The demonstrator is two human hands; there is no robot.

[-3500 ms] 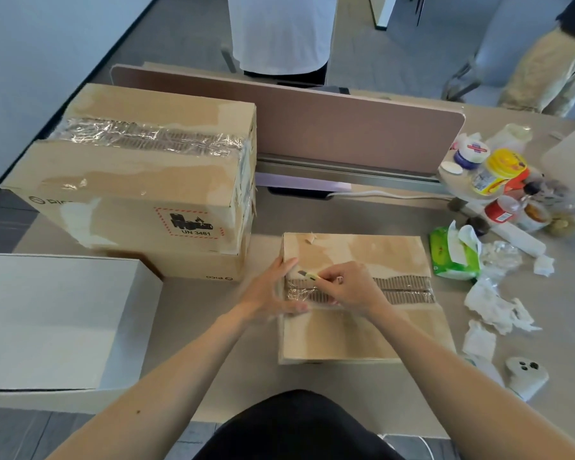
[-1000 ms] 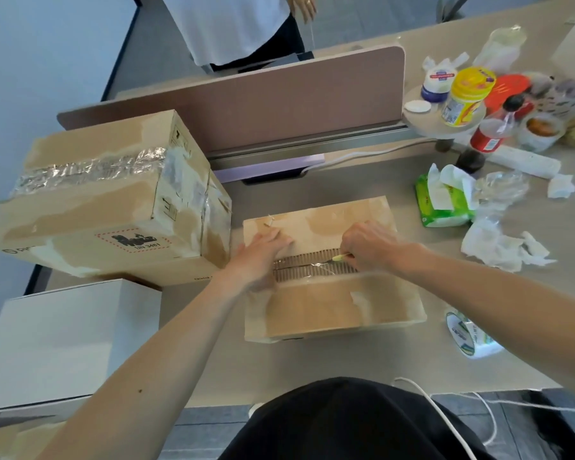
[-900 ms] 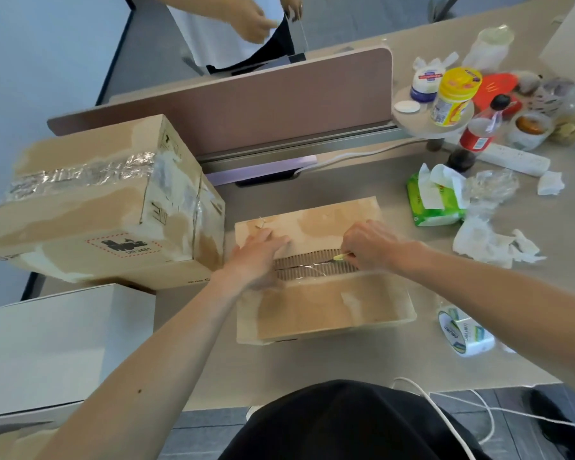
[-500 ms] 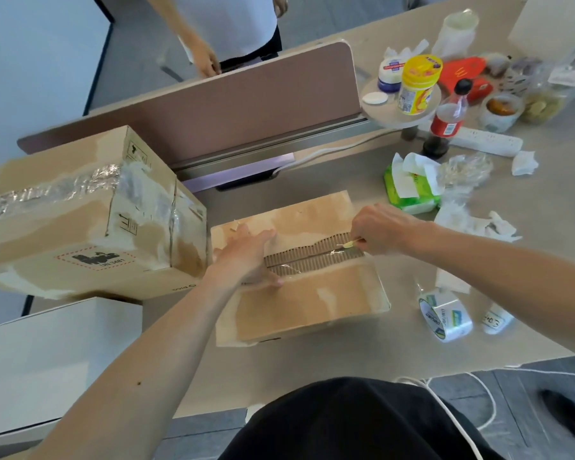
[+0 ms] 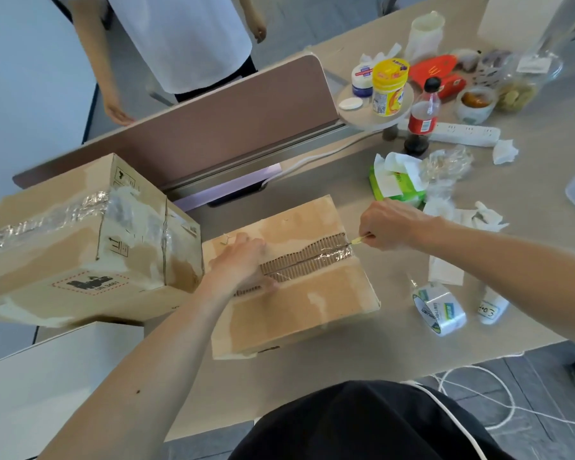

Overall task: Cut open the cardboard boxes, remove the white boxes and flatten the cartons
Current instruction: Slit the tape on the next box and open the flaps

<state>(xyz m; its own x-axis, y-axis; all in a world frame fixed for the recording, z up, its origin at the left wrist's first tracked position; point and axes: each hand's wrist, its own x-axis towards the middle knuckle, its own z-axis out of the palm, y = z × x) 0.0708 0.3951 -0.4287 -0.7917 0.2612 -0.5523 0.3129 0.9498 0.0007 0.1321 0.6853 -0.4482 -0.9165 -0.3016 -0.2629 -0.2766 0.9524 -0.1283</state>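
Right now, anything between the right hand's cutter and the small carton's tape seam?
Nothing visible: right hand pinches the cutter at the right end of the tape seam; left hand presses the carton farther left.

I work at a beige desk [image 5: 312, 376] with a matt top, its near edge running across just below me. A brown-pink divider panel [image 5: 213, 127] stands upright along the far side, seated in a grey metal rail [image 5: 246, 161]; its right end has a rounded upper corner, and the beige surface carries on past that end. To the left: a pale, plain wall [image 5: 24, 78], meeting the ground at a dark skirting strip [image 5: 92, 104]. Floor [image 5: 545, 370]: grey tiles, seen beyond the panel and below the desk's near edge, with a white cable [image 5: 512, 398] looped on it. A person in a white top [image 5: 186, 38] stands behind the panel. Light even and soft, shadows faint
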